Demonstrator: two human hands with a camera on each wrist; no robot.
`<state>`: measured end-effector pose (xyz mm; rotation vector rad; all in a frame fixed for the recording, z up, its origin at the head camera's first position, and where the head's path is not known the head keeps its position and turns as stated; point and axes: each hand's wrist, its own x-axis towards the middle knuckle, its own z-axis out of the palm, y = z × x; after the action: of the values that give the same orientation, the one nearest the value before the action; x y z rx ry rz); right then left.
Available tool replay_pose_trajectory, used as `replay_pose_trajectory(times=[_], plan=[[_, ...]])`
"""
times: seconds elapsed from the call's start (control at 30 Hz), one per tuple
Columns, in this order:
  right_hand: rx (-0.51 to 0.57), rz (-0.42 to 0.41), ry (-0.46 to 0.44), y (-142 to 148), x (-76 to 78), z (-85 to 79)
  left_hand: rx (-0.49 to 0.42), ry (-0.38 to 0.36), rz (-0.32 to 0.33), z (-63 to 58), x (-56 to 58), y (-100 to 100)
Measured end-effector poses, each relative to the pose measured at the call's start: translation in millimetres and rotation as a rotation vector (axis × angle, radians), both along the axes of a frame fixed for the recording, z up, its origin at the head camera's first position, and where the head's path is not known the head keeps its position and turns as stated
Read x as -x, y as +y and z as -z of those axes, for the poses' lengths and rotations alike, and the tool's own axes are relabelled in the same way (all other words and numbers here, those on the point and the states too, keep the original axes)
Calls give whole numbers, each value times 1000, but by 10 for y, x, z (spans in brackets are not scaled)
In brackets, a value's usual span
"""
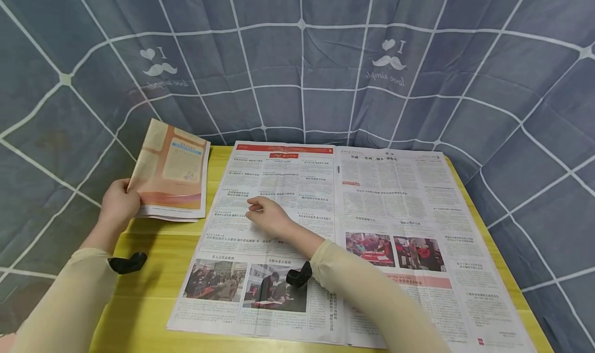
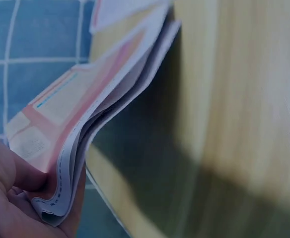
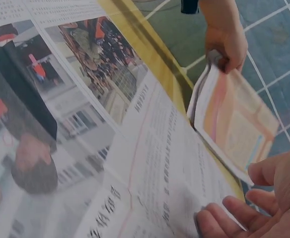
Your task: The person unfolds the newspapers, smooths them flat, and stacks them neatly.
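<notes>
Folded newspaper (image 1: 171, 173): thin, several layers, at the left edge of the yellow table (image 1: 149, 291), its near corner lifted. Left hand (image 1: 118, 204) pinches that corner, thumb on top. Likely light and limp, prone to sag and tear; best held at the folded edge. Open newspaper (image 1: 395, 229): spread flat beside it; right hand (image 1: 268, 218) rests on it, fingers relaxed.

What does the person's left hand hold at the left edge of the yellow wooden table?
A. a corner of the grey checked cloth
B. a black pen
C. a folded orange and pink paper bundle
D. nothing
C: the left hand pinches the folded orange and pink paper bundle by its corner.
</notes>
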<state>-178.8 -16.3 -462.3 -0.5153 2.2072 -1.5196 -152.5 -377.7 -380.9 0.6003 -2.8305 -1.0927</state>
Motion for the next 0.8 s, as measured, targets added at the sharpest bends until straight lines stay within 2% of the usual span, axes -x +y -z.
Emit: replay_pose_trajectory(times=[0.27, 0.4, 0.53, 0.63, 0.8], plan=[[78, 45, -21, 197, 72, -54, -151, 101, 8, -169, 87, 366], [127, 73, -28, 296, 135, -83, -221, 149, 44, -212, 125, 591], [217, 113, -72, 372, 220, -124, -355, 195, 83, -223, 146, 890], [303, 159, -138, 433, 273, -180, -463, 190, 110, -196, 161, 1149], [388, 234, -233, 602, 324, -257, -534, 124, 134, -107, 186, 1561]])
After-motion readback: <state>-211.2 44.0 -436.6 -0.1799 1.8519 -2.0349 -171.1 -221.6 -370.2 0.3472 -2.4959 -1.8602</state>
